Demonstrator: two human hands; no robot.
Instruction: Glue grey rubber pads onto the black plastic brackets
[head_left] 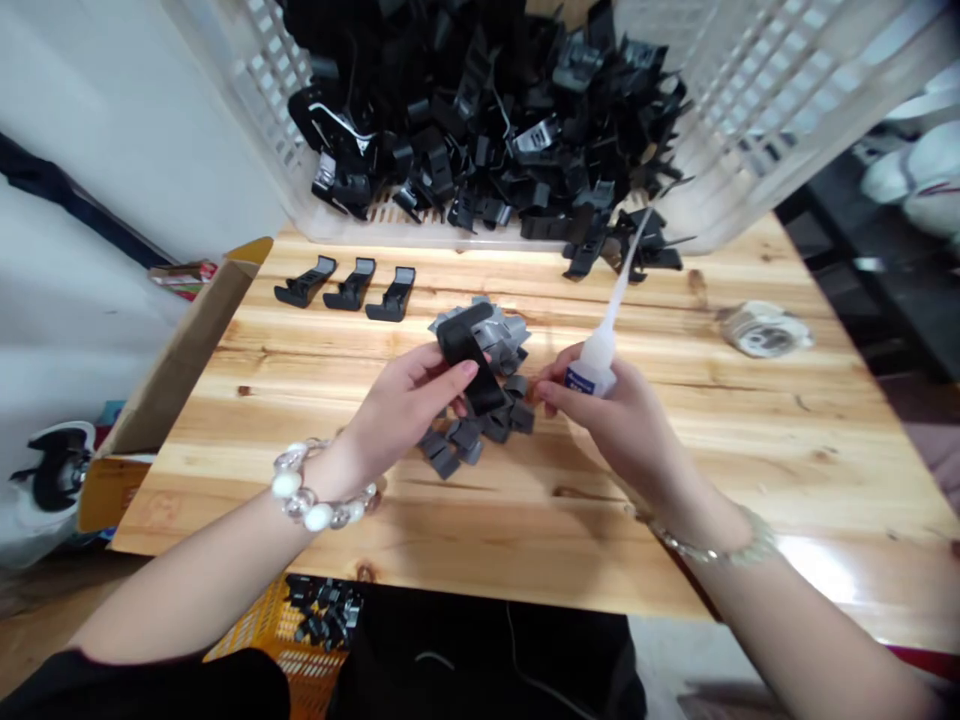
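Between the thumb and fingers of my left hand (409, 400) is a black plastic clip (474, 365), tilted over the middle of the wooden table. My right hand (611, 400) grips a small white glue bottle (592, 372) with a blue label, its long thin nozzle pointing up and away from me. Just beneath the clip lies a loose pile of grey pads (465, 437), partly hidden by my left hand and the clip. Farther left, three black clips (349, 284) stand in a row on the tabletop.
A white plastic crate (442, 238) heaped with black clips (465, 130) stands along the back, several spilling over its front edge. At right lies a roll of tape (766, 330). A cardboard box (176, 365) is beside the table; an orange basket (304, 665) sits below its front edge.
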